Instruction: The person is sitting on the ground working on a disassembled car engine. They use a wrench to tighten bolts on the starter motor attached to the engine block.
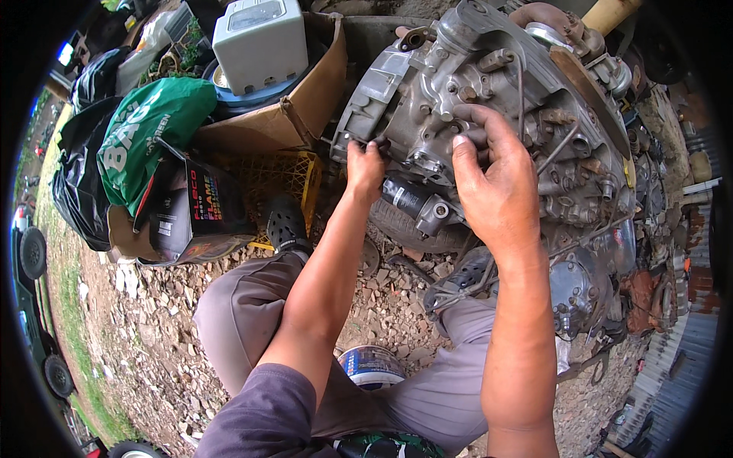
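The metal housing [439,91] looked largely assembled, black cylinder [405,196] alongside, but whether left hand [366,169] or right hand [500,182] gripped anything, and what remained, I couldn't tell.

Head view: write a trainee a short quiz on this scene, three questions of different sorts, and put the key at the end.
1. True or false: the green bag is to the left of the engine.

2. Left hand or right hand: which is nearer the yellow crate?

3. Which of these shows lowest in the picture?
A. The green bag
B. The yellow crate
C. The bucket

Key: 1. True. 2. Left hand. 3. C.
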Tool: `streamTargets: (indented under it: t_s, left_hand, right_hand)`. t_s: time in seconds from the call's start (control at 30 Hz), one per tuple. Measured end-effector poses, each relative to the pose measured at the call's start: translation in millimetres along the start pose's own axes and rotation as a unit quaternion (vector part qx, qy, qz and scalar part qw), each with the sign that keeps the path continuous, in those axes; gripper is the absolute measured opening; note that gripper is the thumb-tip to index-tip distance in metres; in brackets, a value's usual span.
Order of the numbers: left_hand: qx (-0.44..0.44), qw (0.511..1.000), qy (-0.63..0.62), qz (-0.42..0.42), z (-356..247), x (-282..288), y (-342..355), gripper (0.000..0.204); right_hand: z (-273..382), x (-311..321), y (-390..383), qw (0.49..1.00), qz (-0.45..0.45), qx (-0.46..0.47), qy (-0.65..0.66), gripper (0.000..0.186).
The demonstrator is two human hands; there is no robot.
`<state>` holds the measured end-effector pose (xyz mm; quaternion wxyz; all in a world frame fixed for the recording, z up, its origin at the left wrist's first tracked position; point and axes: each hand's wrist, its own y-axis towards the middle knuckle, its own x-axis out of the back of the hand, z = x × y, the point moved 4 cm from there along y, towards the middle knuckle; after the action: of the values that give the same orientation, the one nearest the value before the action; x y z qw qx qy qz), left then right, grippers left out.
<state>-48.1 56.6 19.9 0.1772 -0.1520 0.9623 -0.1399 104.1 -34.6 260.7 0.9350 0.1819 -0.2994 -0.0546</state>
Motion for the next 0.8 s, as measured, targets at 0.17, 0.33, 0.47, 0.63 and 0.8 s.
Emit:
streamTargets:
  t_s: [0.17, 0.33, 0.47, 0.63, 0.8]
  left_hand:
    - [-0.288, 0.889, 0.344, -0.095, -29, -24, -41, 0.022]
    - [-0.443, 0.832, 0.333, 0.024, -8, -47, -103, 0.03]
    - [-0.399, 0.829, 0.371, 0.124, 32, -46, -105, 0.04]
    - [-0.47, 0.786, 0.391, 0.085, 34, -37, -122, 0.043]
    - [-0.401, 0.875, 0.272, 0.022, 20, -24, -111, 0.03]
  right_hand:
    - [-2, -1, 0, 1.0, -0.003, 0.013, -0.011, 0.029]
    - [-1, -5, 0, 1.0, 0.013, -0.011, -0.001, 0.028]
    - [3, -7, -1, 1.0, 0.017, -0.012, 0.021, 0.027]
    - [-1, 1, 0, 0.999, 0.011, -0.027, 0.033, 0.028]
    - [-5, 0, -1, 0.999, 0.01, -0.021, 0.026, 0.026]
